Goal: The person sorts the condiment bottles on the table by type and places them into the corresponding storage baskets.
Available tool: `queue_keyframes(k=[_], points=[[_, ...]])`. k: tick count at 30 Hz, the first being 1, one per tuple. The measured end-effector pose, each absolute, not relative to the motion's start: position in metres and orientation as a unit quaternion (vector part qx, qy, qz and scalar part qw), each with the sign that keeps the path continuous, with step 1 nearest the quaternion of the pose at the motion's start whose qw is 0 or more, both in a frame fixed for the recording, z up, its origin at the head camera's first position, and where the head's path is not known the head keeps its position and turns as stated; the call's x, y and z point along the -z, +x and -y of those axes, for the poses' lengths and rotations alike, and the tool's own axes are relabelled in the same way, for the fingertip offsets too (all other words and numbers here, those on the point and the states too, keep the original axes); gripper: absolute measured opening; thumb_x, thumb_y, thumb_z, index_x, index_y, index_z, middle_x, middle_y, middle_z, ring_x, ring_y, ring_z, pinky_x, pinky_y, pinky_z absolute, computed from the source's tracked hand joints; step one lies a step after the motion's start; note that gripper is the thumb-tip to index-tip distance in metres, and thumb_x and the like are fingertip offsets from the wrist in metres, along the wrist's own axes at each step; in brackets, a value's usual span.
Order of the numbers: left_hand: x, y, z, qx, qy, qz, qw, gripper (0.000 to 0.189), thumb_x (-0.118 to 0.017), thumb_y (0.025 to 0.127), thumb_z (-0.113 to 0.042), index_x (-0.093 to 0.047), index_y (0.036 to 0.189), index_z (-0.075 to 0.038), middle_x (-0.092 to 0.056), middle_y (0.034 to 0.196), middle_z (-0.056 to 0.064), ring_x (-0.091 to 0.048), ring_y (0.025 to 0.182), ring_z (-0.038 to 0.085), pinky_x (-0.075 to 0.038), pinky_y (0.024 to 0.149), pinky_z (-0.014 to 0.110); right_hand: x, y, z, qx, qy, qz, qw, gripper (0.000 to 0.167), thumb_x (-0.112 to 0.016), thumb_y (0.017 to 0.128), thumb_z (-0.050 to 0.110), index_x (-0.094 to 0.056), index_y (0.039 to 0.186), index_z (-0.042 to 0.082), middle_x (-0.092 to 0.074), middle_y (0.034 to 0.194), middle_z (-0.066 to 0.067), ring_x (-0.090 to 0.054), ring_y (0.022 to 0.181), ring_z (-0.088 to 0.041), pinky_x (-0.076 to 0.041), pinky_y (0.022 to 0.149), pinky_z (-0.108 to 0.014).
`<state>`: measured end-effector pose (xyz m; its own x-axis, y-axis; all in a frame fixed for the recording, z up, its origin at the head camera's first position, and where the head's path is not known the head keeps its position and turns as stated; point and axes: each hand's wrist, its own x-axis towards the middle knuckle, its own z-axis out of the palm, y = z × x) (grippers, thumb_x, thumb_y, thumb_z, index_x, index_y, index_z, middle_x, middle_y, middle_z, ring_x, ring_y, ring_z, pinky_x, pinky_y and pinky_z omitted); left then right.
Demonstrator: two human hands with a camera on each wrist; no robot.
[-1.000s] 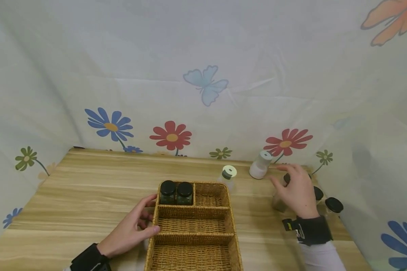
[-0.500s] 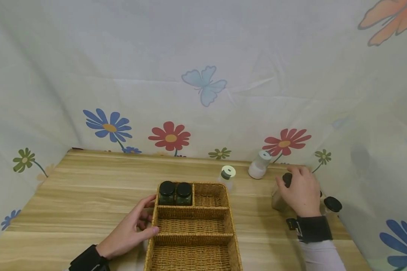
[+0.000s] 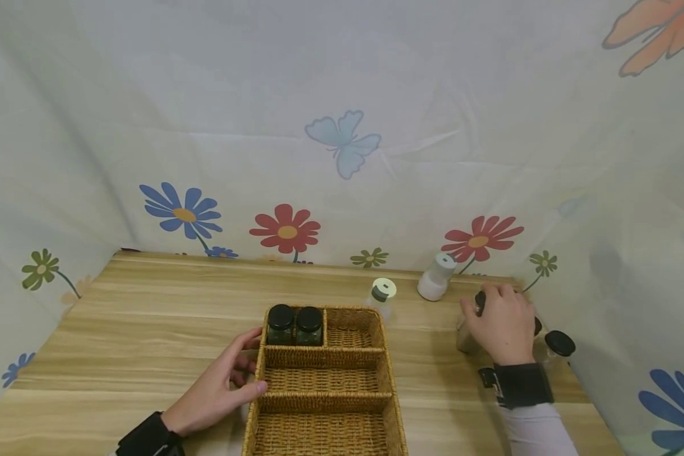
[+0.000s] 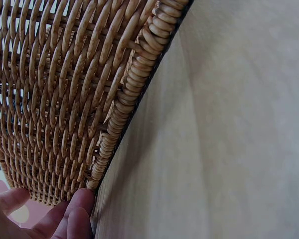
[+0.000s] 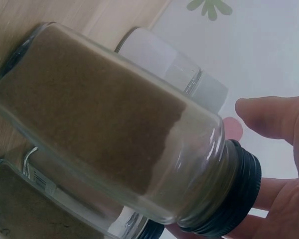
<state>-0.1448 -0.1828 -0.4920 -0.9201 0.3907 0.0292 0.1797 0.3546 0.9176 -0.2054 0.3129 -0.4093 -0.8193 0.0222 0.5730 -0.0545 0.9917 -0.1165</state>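
Note:
My left hand (image 3: 216, 386) rests against the left side of a woven basket (image 3: 326, 394), its thumb at the rim and its fingers along the outer wall. Two small black-lidded jars (image 3: 310, 326) stand in the basket's back left compartment. At the right, my right hand (image 3: 501, 326) reaches over a square glass jar of brown powder (image 5: 99, 109). In the right wrist view its fingers lie behind the jar's black lid (image 5: 239, 194), while the thumb shows a gap from it. The jar stands upright on the table.
More black-lidded jars stand close by on the right, one beside the brown powder jar (image 5: 35, 204) and one farther right (image 3: 560, 345). A white-filled shaker (image 3: 435, 282) stands near the back wall. Behind the basket's back right corner is a clear shaker with a pale cap (image 3: 384, 294).
My right hand has come in around the top of the brown powder jar from a more spread pose, then shifted slightly left. The left hand and basket have stayed put.

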Motion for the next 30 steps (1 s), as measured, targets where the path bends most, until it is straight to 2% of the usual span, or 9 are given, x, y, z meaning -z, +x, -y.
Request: queue_keyframes(k=[4,11,17,23,30], points=[[0.491,-0.145,0.183,-0.539,0.170,-0.819,0.101,0.079,-0.071,0.096,-0.030,-0.024,0.158,-0.036,-0.043,0.150,0.009,-0.060,0.105,0.019,-0.050,0.078,0.029,0.410,-0.205,-0.311,-0.065,0.015,0.953,0.297,0.055,-0.076,0.085,0.034,-0.068,0.112,-0.012,-0.063,0.106,-0.036,-0.060,0.095,-0.055,-0.043,0.084,-0.065],[0.490,-0.145,0.183,-0.538,0.174,-0.820,0.094,0.079,-0.072,0.095,-0.029,-0.024,0.159,-0.034,-0.044,0.149,0.009,-0.061,0.103,0.018,-0.050,0.077,0.029,0.411,-0.204,-0.306,-0.077,0.019,0.958,0.277,0.050,-0.076,0.087,0.030,-0.067,0.113,-0.012,-0.061,0.109,-0.033,-0.059,0.094,-0.053,-0.046,0.079,-0.063],[0.491,-0.144,0.182,-0.538,0.183,-0.818,0.087,0.079,-0.072,0.095,-0.027,-0.025,0.159,-0.032,-0.045,0.147,0.010,-0.061,0.101,0.017,-0.050,0.076,0.028,0.417,-0.208,-0.302,-0.092,0.050,0.948,0.301,0.038,-0.079,0.083,0.017,-0.069,0.108,-0.009,-0.062,0.103,-0.028,-0.059,0.091,-0.049,-0.047,0.077,-0.061],[0.490,-0.144,0.182,-0.540,0.185,-0.816,0.087,0.079,-0.072,0.096,-0.027,-0.025,0.159,-0.032,-0.045,0.147,0.010,-0.062,0.101,0.017,-0.051,0.077,0.029,0.424,-0.212,-0.297,-0.112,0.083,0.934,0.329,0.030,-0.079,0.082,0.008,-0.069,0.107,-0.007,-0.062,0.102,-0.025,-0.059,0.095,-0.047,-0.047,0.080,-0.060],[0.492,-0.145,0.182,-0.541,0.185,-0.816,0.088,0.079,-0.072,0.095,-0.029,-0.025,0.158,-0.034,-0.045,0.147,0.009,-0.062,0.102,0.018,-0.051,0.077,0.029,0.427,-0.213,-0.289,-0.118,0.108,0.934,0.321,0.032,-0.080,0.081,0.004,-0.069,0.110,-0.003,-0.063,0.101,-0.021,-0.062,0.092,-0.046,-0.048,0.079,-0.059]])
